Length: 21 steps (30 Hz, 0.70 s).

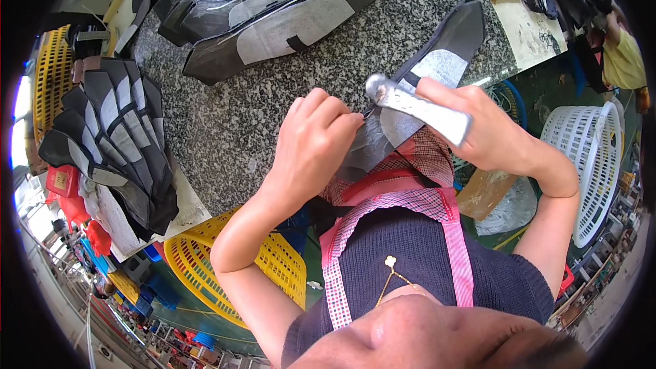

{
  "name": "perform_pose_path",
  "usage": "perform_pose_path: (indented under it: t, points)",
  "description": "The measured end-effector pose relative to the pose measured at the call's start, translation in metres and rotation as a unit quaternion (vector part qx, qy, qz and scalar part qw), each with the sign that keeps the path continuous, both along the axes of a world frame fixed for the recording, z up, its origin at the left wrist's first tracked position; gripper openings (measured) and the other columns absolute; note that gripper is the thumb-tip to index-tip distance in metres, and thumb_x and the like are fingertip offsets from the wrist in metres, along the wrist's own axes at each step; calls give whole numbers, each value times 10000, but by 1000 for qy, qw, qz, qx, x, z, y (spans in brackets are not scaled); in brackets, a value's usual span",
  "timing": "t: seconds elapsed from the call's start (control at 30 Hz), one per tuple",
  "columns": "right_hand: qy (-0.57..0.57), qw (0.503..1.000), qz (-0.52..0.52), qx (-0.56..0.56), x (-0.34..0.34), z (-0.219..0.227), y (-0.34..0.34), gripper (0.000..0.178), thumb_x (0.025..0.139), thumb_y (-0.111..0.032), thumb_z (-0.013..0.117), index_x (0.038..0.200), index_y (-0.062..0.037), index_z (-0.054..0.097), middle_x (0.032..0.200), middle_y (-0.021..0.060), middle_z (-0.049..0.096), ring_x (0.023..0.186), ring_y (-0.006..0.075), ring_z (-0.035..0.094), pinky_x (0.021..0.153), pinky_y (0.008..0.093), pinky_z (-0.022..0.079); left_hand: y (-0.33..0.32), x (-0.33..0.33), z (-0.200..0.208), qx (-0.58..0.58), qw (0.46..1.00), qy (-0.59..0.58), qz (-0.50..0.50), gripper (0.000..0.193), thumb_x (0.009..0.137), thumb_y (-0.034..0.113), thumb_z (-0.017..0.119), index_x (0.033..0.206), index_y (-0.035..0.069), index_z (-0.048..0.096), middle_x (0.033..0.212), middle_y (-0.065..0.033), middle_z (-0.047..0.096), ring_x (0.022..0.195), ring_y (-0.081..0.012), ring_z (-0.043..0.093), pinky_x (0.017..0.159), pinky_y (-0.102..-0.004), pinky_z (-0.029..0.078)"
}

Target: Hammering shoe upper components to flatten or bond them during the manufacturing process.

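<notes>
We see the dark piece with pale patches lying between the two hands, at the near edge of the granite table; its long axis slants from the far right down toward the apron. The left hand is nearer its left edge, fingertips drawn together there; the right hand is at its right side, clamped on a silver tool that lies across our line of sight to the piece's middle, its rounded knob just beside the left fingertips. The hands stand apart; we cannot make out what, if anything, the left fingertips pinch, nor whether the tool touches the piece; the tool's grip is hidden in the palm, and the piece's near end blurs into the apron.
</notes>
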State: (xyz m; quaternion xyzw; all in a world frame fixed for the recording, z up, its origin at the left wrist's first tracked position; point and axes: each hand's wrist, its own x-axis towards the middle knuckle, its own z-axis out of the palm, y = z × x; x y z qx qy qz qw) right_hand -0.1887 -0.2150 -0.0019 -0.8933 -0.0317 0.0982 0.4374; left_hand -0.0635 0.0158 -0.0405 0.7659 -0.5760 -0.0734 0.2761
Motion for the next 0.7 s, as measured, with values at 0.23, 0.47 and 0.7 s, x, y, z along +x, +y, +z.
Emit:
perform_pose_path:
  t: [0.23,0.47,0.7]
  points:
    - [19,994,75,-76,1,9,5,173,908,-88,577,1004,3,466,692,234,603,681,460,634,594,523,498,0,-4,1,-8,992,-126,-28,221,729,120,660,927,30,699,892,-34,593,882,-207,564,740,-344,442]
    - [37,997,59,-25,2,-1,16,184,964,-142,553,996,11,455,679,237,605,656,467,619,593,531,496,6,2,-7,-39,998,-49,20,160,757,145,721,899,74,706,834,-10,622,863,-196,562,731,-353,423]
    - [-16,999,26,-38,9,4,11,161,967,-143,560,1054,-25,494,687,235,610,670,458,632,590,524,497,18,-6,-7,-37,992,-117,19,156,748,118,781,886,69,728,860,-6,663,818,-222,569,740,-348,428]
